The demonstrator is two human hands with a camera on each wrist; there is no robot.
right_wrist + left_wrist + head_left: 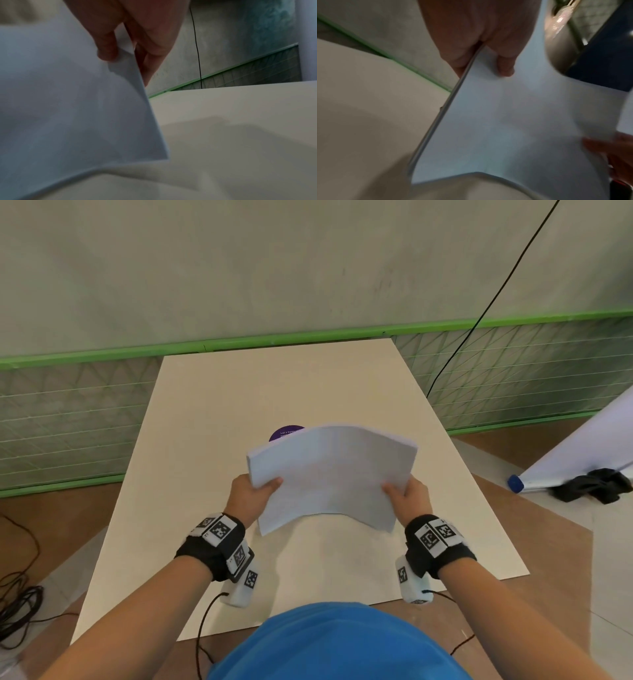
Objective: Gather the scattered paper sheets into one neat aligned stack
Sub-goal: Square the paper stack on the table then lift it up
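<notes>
A stack of white paper sheets (330,474) is held up above the beige table (212,412), bowed upward across its middle. My left hand (251,494) grips its left edge, thumb on top. My right hand (407,497) grips the right edge the same way. In the left wrist view the paper stack (513,128) runs between thumb and fingers (505,65), its edges lined up. In the right wrist view the paper stack (68,108) hangs from the pinching fingers (106,52) over the table (240,135).
A purple round sticker (286,432) shows on the table just behind the stack. A green-trimmed mesh fence (513,364) runs behind the table. A black cable (486,302) hangs at the right. A rolled white sheet with a blue cap (515,483) lies on the floor at right.
</notes>
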